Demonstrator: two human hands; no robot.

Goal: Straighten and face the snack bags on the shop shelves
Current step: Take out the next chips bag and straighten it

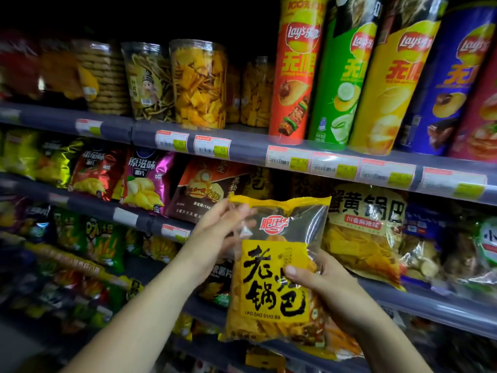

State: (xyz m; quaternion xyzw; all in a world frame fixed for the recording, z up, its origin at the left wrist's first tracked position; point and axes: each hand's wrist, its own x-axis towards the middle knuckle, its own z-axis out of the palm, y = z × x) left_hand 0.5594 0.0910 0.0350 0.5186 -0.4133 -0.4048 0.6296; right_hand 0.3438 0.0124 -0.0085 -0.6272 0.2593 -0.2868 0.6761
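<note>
Head view, single camera: both hands hold one yellow snack bag (277, 267) out in front of the middle shelf (430, 302), clear of the row behind it. Left hand (223, 232) closed on the bag's upper left corner, fingers pinching the yellow top seal; right hand (320, 281) gripping the lower right side, thumb pressed on the printed label. Bag upright, label facing out toward the camera, tilted slightly. Just beside it on the right, a similar clear bag with a cream label (368, 227) leans on the shelf; a dark red bag (204, 189) sits behind the left hand. Upper shelf carries tall chip canisters (293, 74) and clear tubs (199, 84), standing upright. Price tags (212, 146) line the shelf edges. Far-left bags are blurred; no detail readable there. Judgement: step in hand is re-seating this one bag, front already turned outward. Next move likely calls for setting it back into the gap left of the cream-label bag, base down, squared to the shelf lip, then releasing both hands.
</note>
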